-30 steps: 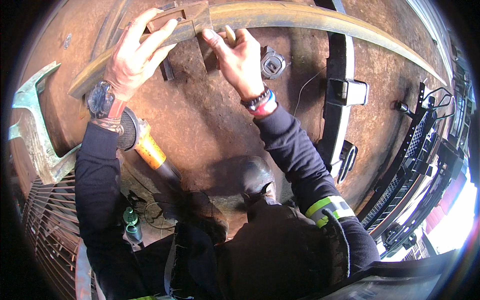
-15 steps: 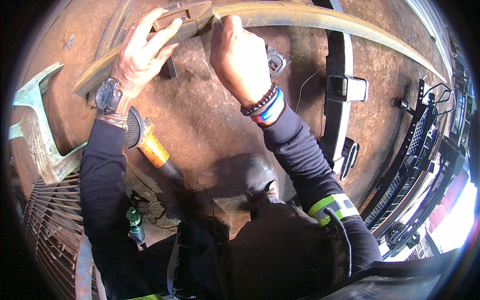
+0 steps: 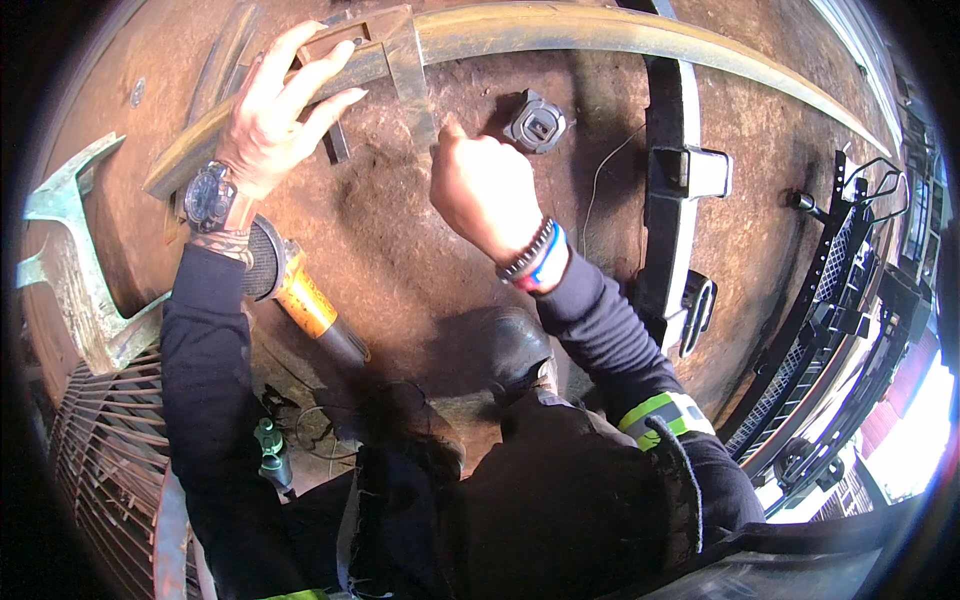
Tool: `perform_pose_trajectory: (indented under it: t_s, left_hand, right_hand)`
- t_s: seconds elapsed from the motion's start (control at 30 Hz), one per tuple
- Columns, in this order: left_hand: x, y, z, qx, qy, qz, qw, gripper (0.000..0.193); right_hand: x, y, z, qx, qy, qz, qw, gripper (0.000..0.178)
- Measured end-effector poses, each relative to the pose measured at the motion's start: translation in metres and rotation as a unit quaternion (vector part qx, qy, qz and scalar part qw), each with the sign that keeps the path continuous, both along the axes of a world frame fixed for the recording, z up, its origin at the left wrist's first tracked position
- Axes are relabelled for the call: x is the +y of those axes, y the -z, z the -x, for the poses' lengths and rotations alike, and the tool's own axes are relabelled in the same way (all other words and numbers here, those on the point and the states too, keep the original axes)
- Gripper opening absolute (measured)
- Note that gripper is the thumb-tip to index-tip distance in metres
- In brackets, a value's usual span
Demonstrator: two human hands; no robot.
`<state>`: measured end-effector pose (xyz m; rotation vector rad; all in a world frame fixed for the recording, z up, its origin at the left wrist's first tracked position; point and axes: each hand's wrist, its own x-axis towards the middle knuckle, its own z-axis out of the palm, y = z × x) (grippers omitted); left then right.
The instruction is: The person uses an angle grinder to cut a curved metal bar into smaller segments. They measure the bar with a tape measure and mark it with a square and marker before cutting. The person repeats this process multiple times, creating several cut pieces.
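Where left hand [image 3: 262, 125] spreads, bar [image 3: 560, 30] lies beneath.

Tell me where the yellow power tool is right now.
In the head view, the yellow power tool is left of centre, just right of the left sleeve and below the left hand, with the boot farther to its right.

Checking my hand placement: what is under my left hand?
The left hand is over a brown angled tool and the long curved metal bar, both showing past it. Whatever lies directly beneath the hand is covered and cannot be seen.
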<state>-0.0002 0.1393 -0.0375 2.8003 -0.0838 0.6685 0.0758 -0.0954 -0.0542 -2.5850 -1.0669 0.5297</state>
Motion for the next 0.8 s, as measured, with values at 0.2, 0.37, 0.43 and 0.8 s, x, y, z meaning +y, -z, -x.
perform_pose_trajectory:
  t_s: [0.2,0.37,0.43,0.8]
  left_hand:
    - [0.003,-0.009,-0.006,0.037,-0.013,0.055,0.998,0.034]
    - [0.015,-0.012,-0.019,0.074,-0.010,0.049,0.996,0.039]
    - [0.024,-0.017,-0.018,0.125,-0.029,0.039,0.991,0.044]
    - [0.039,-0.025,-0.034,0.282,-0.016,0.260,0.923,0.045]
  right_hand:
    - [-0.009,0.014,-0.017,0.212,-0.032,-0.347,0.913,0.021]
    - [0.000,-0.010,-0.023,0.413,0.060,-0.374,0.828,0.028]
    - [0.012,-0.034,-0.026,0.508,0.084,-0.413,0.751,0.025]
    - [0.024,-0.046,-0.037,0.575,0.139,-0.464,0.660,0.020]
